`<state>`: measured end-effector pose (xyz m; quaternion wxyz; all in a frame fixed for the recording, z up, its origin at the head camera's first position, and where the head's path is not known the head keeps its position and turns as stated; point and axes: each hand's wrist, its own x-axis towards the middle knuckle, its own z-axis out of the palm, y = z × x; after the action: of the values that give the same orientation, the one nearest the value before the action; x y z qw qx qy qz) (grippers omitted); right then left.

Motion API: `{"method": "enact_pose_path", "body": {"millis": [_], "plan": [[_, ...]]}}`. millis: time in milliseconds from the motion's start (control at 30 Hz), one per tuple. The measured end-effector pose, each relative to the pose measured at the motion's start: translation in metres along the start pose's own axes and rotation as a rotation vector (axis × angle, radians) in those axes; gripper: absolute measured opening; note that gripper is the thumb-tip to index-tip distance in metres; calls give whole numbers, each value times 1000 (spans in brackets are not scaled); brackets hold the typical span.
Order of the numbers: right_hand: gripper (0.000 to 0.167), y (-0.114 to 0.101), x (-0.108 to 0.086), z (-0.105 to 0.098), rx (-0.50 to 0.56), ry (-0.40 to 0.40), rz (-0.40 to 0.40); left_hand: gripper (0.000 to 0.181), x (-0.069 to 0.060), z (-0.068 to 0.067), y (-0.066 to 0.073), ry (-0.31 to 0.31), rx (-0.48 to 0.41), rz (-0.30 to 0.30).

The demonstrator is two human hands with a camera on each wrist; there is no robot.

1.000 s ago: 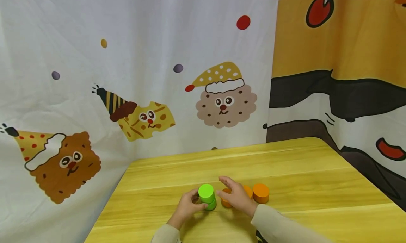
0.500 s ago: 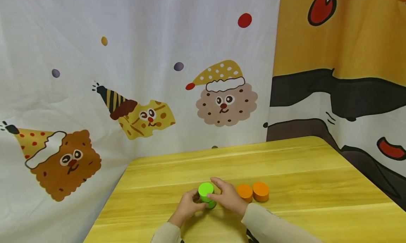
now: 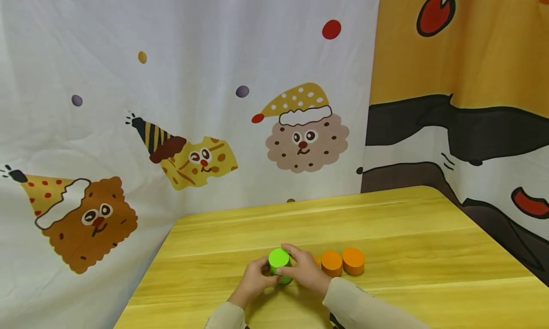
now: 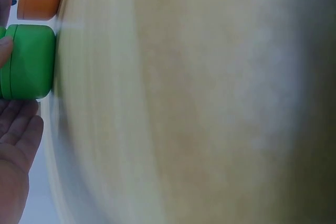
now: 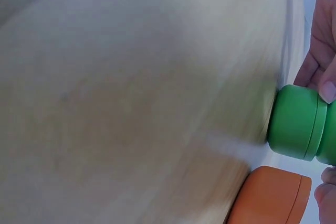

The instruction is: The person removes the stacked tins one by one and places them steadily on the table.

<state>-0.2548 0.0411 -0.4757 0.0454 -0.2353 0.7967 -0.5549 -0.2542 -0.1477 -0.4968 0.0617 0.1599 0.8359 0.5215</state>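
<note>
Two round green containers stand stacked on the table. The upper green container [image 3: 279,258] is plainly visible from above, while the lower green container [image 5: 295,121] is mostly covered by hands in the head view. My left hand [image 3: 255,278] holds the stack from the left, its thumb against the near side around the seam and its fingers on the far left. From the right, my right hand [image 3: 305,272] grips the upper container, thumb in front and fingers behind. Right of that hand are an orange container [image 3: 331,263] and another orange container [image 3: 353,261]; a third orange container [image 3: 316,260] is mostly hidden.
The wood-grain table [image 3: 240,233] extends behind and to both sides of the hands. A white curtain [image 3: 206,81] with cartoon snacks hangs along its far and left sides. An orange, black and white curtain [image 3: 463,81] hangs at the right.
My right hand has moved left from above the orange containers to the upper green container and taken hold of it. The left hand has stayed at the stack. More of the middle orange container shows.
</note>
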Motion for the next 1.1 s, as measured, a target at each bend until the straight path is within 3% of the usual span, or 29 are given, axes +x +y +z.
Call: {"method": "enact_pose_path", "body": {"millis": [267, 733, 1100], "plan": [[67, 3, -1, 2, 17, -10, 14, 49, 0, 2, -4, 3, -51, -5], [67, 5, -4, 4, 31, 4, 20, 48, -5, 4, -1, -1, -23, -19], [66, -9, 2, -2, 86, 28, 8, 44, -2, 1, 3, -7, -24, -49]]}}
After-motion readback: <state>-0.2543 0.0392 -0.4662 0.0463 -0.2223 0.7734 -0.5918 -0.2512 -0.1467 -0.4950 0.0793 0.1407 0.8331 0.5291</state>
